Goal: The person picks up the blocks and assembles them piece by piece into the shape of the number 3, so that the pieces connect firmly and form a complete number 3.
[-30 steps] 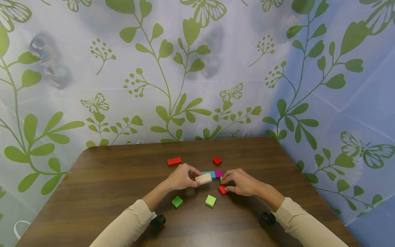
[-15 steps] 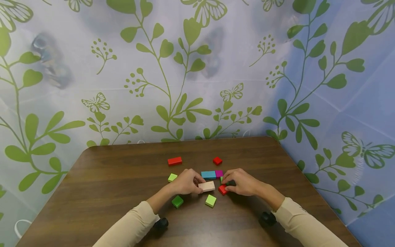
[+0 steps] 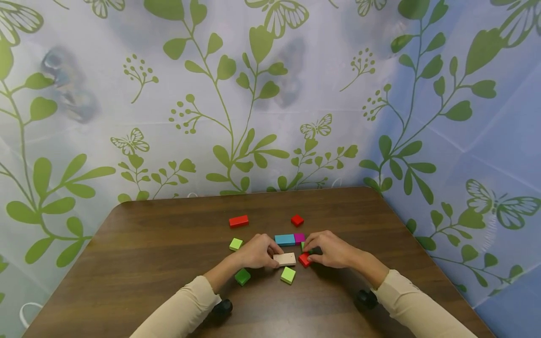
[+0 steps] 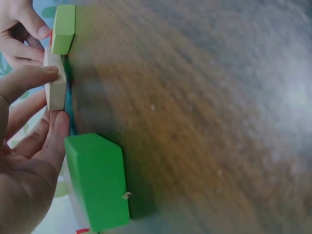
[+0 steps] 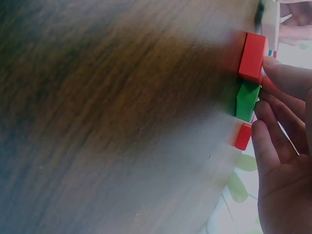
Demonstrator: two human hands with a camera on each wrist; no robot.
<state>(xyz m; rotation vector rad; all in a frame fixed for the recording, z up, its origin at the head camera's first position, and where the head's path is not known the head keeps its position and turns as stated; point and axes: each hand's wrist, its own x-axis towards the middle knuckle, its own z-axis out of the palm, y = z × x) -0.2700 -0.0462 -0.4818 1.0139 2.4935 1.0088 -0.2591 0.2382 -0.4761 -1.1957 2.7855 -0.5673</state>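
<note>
My left hand [image 3: 257, 251] pinches a pale unpainted wooden block [image 3: 285, 259] between thumb and fingers, low over the table. Just beyond it lie a blue block [image 3: 285, 240] and a purple block [image 3: 299, 237], end to end. My right hand [image 3: 334, 249] has its thumb at a red block [image 3: 304, 259] and its fingertips at a green block [image 5: 247, 101], holding the two side by side. In the head view the fingers hide most of that green block. A light green block [image 3: 288, 275] sits on the near side of the pale one.
A darker green block [image 3: 243, 276] lies near my left forearm, and another light green block [image 3: 236, 244] is beyond that wrist. Farther back are a long red block [image 3: 238, 221] and a small red block [image 3: 297, 220]. A patterned curtain [image 3: 236, 117] hangs behind the wooden table [image 3: 169, 244].
My left hand has brought the pale block down and nearer to me, off the blue block it partly covered. The light green block beyond the wrist has come into view. My right hand stays put.
</note>
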